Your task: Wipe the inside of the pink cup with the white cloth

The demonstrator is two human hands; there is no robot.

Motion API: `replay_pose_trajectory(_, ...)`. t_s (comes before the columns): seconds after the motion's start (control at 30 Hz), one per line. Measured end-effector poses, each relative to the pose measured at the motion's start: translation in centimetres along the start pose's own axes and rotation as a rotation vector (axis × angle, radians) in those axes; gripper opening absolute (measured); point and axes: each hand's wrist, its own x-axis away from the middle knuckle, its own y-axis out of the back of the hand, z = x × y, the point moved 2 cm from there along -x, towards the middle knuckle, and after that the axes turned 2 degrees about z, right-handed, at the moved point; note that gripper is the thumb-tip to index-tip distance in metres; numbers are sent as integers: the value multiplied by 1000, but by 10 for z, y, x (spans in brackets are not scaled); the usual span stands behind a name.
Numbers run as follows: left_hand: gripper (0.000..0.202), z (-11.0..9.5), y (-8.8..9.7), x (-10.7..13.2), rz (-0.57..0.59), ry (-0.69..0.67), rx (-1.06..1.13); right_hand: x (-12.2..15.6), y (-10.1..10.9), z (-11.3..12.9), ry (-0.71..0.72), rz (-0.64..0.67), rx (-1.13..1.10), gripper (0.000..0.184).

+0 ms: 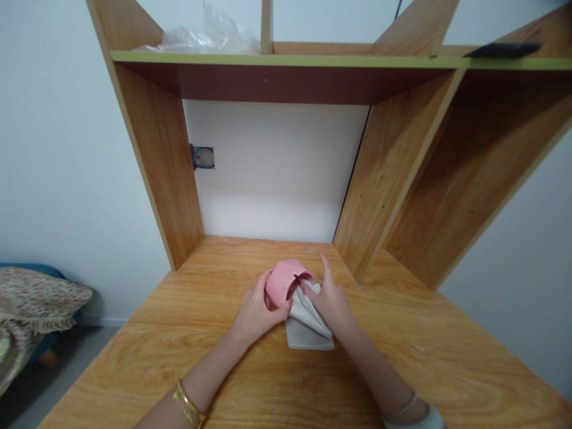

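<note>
A pink faceted pot or cup [282,281] lies tilted in my left hand [260,311], its opening turned to the right and toward me. The fingers of that hand wrap round its left side, with the thumb near the rim. My right hand [329,299] pinches a light grey cloth [309,331] at the mouth of the pink pot. Part of the cloth goes into the opening, and the rest hangs down over the wooden desk. One finger of the right hand points up, apart from the others. The inside of the pot is mostly hidden.
Around the wooden desktop [201,381] rise upright wooden panels [156,161] and a shelf [286,61] with a clear plastic bag [210,37] and a dark flat object [504,50]. An open wall socket box [204,157] shows at the back. A fringed blanket [36,298] lies at the left.
</note>
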Motion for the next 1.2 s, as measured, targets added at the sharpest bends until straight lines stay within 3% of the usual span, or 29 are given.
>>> replay_pose_trajectory(0.3, 63, -6, 4, 2, 15, -42, -72, 1, 6, 3, 65, -19, 77, 72)
replay_pose_trajectory(0.53, 61, -6, 2, 1, 42, 8, -56, -1, -12, -7, 35, 59, -115, 71)
replay_pose_trajectory(0.73, 57, -5, 2, -1, 105, -3, 1, -2, -14, -10, 15, 42, -268, 66)
replay_pose_trajectory(0.9, 70, -3, 0, 0, 148, -9, 71, -1, -12, -8, 7, 43, -328, 64)
replay_pose_trajectory(1.03, 79, -3, -1, 2, 163, 42, 66, 0, -11, -7, -23, 41, -259, 64)
replay_pose_trajectory(1.2, 76, -1, -3, 1, 147, 100, 27, 0, -8, -4, -73, 70, -39, 71)
